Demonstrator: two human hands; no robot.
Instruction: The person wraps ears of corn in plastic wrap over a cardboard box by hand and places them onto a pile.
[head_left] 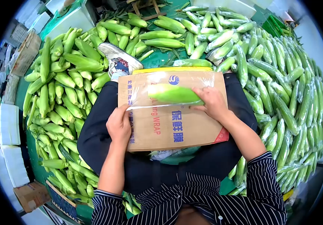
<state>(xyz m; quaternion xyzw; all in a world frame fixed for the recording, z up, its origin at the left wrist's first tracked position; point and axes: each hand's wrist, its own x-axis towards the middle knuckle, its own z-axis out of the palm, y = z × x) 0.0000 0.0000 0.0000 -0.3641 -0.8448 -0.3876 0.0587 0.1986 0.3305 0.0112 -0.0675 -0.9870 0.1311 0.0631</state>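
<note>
A flat cardboard box (142,127) with printed lettering lies across my lap. Clear plastic film (137,93) is stretched over its far part, and an ear of corn in green husk (171,93) lies on the film. My right hand (211,102) grips the right end of this corn, thumb and fingers around it. At the box's left side my left hand (119,122) is closed, its fingers pinching the near left edge of the film. A yellow strip (157,69) runs along the box's far edge.
Unwrapped corn (66,80) is heaped on the left, and film-wrapped corn (281,90) on the right. My shoe (118,60) rests beyond the box. White foam boxes (9,123) stand at the far left, a green crate (274,25) at the back right.
</note>
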